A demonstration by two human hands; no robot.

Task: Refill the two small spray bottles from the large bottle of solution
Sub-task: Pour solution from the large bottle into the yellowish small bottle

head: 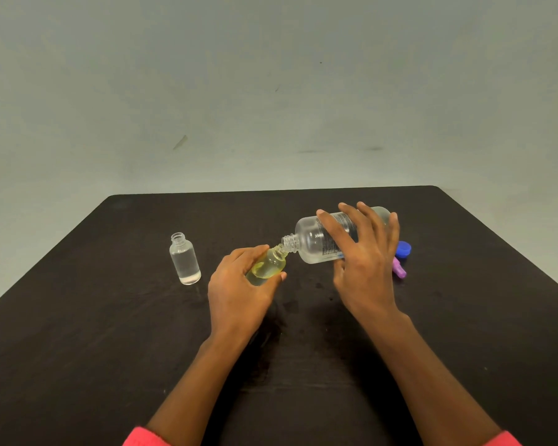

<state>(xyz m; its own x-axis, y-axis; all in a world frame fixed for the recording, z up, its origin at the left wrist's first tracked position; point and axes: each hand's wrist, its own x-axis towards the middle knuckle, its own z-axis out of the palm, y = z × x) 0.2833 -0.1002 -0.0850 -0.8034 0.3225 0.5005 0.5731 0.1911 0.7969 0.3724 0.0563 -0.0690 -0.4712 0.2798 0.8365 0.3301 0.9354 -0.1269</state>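
Clear plastic large bottle (319,241) tipped over small spray bottle (269,263), mid-worktop toward the far edge.

Large bottle lies almost level under the right hand (364,262), threaded neck uncapped and pointing left, its mouth meeting the small bottle's mouth. Right hand holds it, fingers spread across the printed label and thumb beneath. Left hand (239,284) grips the small spray bottle, which is tilted and shows yellowish liquid, thumb and fingers curled round its body. Second spray bottle (185,259) stands upright and open, clear liquid inside, apart to the left on the dark worktop (110,317). Blue cap (403,249) and purple spray head (400,270) lie just behind the right hand.
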